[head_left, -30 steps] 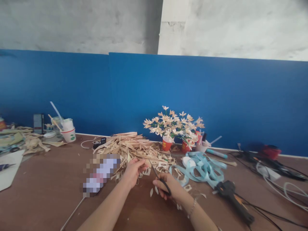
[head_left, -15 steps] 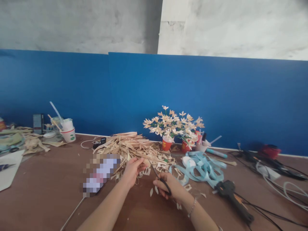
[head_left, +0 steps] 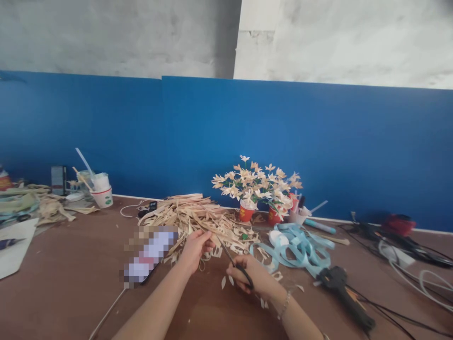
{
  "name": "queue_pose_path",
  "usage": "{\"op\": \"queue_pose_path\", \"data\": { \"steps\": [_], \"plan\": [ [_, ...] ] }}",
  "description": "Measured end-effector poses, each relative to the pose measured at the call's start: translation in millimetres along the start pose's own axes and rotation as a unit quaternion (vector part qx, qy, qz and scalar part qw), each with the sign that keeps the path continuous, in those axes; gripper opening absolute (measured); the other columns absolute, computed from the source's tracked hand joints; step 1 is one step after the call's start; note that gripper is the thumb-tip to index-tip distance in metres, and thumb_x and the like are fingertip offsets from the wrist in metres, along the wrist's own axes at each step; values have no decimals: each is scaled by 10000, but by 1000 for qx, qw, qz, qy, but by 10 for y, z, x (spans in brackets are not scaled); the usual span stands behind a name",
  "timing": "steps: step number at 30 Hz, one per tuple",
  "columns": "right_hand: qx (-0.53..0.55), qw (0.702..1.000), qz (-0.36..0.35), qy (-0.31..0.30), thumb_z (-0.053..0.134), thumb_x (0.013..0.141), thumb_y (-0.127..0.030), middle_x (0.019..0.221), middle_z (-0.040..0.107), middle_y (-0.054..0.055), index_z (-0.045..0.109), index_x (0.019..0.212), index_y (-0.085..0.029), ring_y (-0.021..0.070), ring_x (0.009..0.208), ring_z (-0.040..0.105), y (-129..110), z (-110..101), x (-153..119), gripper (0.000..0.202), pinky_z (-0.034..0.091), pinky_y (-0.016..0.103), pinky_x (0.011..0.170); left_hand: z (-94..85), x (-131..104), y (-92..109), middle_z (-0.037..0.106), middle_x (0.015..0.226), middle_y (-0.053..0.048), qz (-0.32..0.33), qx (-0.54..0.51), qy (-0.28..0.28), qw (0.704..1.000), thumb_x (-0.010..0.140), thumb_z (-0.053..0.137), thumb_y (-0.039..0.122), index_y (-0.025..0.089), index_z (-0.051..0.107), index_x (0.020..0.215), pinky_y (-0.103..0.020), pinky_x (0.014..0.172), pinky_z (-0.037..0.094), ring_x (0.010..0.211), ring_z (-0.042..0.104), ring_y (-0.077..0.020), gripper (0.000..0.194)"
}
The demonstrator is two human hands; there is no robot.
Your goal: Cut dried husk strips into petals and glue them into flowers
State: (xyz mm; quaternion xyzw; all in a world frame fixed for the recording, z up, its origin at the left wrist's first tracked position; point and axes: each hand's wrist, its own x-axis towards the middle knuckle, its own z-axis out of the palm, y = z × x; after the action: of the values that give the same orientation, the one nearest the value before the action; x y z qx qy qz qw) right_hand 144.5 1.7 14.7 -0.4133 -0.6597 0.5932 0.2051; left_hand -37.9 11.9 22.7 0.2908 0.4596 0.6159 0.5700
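My right hand [head_left: 249,274] is closed around the handles of a pair of scissors [head_left: 229,255] with dark grips. Their blades slant up and left toward the fingertips of my left hand [head_left: 196,248]. That hand is pinched closed; whatever thin piece it may hold blends into the pale strips behind. Just beyond both hands lies a pile of dry, husk-like strips [head_left: 191,210]. Small pale petal-shaped pieces [head_left: 223,282] rest on the table below the scissors.
Cream artificial flowers [head_left: 256,182] stand in red cups at the back. Light-blue ribbon [head_left: 300,248] and a black glue gun [head_left: 345,295] with cables lie to the right. A blurred phone [head_left: 150,257] lies left of my left hand, and a white cup [head_left: 102,197] stands farther left.
The view has shifted very slightly. Both hands and the scissors keep nearly the same pose.
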Motion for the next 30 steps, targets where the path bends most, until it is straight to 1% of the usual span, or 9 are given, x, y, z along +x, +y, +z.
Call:
{"op": "queue_pose_path", "data": {
  "steps": [6,11,13,15,18,24,30],
  "plan": [
    [-39,999,6,-13,607,692,-412,341,410,-92,517,623,-161,42,285,320,-90,-2,-46,276,201,155,308,-43,24,-2,512,455,47,13,50,-19,998,618,689,285,138,532,605,-138,369,287,409,475,-56,215],
    [-56,998,-1,-26,578,702,-380,359,415,-85,503,599,-169,47,293,313,-125,-20,-84,247,219,166,319,-63,29,11,511,472,46,17,81,-20,996,611,682,284,141,554,602,-148,358,256,420,461,-63,192],
    [-66,997,-3,-27,573,703,-366,368,423,-79,504,591,-169,49,297,316,-137,-28,-95,237,225,170,322,-68,30,18,552,509,26,21,95,-16,995,610,678,285,138,578,612,-156,368,281,457,493,-80,177],
    [-78,997,-4,-29,572,703,-356,370,424,-75,506,575,-167,50,302,322,-148,-36,-102,237,229,171,323,-70,27,26,600,574,3,18,97,-20,995,611,676,284,134,605,649,-167,407,344,515,537,-101,170],
    [-85,996,1,-30,582,697,-340,362,422,-76,526,595,-163,51,302,330,-147,-51,-103,213,231,165,320,-65,16,39,622,614,-8,7,84,-33,996,614,673,278,131,615,683,-192,469,412,543,560,-111,172],
    [-90,995,8,-35,595,690,-336,358,428,-73,536,588,-155,45,290,335,-138,-78,-109,216,234,150,301,-55,5,50,611,575,-1,0,65,-45,997,600,673,245,134,592,649,-205,462,420,509,552,-111,146],
    [-105,994,17,-28,594,688,-341,370,445,-66,568,612,-147,50,297,353,-173,-81,-137,210,258,153,309,-87,17,35,616,577,-2,-2,63,-66,996,609,665,237,134,590,646,-215,468,425,507,553,-113,133]
  ]
}}
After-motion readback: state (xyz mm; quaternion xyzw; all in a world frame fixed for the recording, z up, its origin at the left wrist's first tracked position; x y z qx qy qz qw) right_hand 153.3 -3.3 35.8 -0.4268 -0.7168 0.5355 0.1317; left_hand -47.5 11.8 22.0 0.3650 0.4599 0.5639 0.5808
